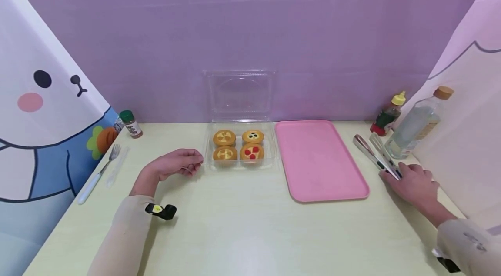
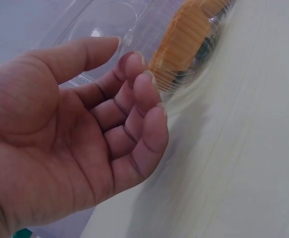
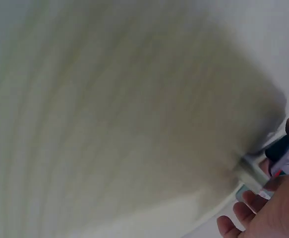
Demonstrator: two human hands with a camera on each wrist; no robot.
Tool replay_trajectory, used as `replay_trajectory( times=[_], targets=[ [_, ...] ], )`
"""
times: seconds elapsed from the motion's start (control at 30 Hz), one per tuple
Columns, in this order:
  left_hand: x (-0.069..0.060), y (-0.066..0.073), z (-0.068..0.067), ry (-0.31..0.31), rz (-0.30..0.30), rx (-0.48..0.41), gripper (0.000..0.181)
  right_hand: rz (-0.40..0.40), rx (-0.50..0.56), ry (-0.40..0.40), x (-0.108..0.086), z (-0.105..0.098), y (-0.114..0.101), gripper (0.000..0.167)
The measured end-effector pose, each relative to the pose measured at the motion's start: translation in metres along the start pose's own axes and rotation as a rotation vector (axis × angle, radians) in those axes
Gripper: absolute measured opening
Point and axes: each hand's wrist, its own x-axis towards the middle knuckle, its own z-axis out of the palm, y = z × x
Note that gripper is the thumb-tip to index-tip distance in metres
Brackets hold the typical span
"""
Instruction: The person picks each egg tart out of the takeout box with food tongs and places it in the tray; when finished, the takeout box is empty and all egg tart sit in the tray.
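Right now, a clear plastic box (image 1: pixel 271 139) sits on the table (image 1: pixel 250 224), its thin, shiny lid (image 1: pixel 240 95) standing up behind. Inside are four round golden tarts (image 1: pixel 225 154) in two rows. The left two have pale marks on top, the back right one has dark dots, and the front right one has red bits. The left hand (image 1: pixel 176 164) is just beside the box, fingers loosely bent, holding nothing; I cannot tell if it touches. The right hand (image 1: pixel 412 184) pinches the long, shiny tongs (image 1: pixel 369 153) near one end. They are between a flat pink tray (image 1: pixel 321 161) and a see-through bottle (image 1: pixel 415 127) with clear liquid inside.
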Motion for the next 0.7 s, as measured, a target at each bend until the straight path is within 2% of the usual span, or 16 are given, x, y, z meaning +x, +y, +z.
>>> replay_trajectory(
  times=[0.17, 0.4, 0.7],
  targets=[
    [-0.0024, -0.0008, -0.0003, -0.003, 0.002, 0.003, 0.038, -0.028, 0.027, 0.032, 0.0042, 0.0077, -0.0024, 0.083],
    [-0.0039, -0.0021, -0.0012, -0.004, 0.006, 0.0, 0.039, -0.003, 0.049, 0.075, 0.0031, 0.0069, -0.0054, 0.078],
    [-0.0007, -0.001, -0.0009, -0.002, 0.006, -0.002, 0.038, 0.028, 0.051, 0.076, -0.0026, 0.0041, -0.0014, 0.072]
  ],
)
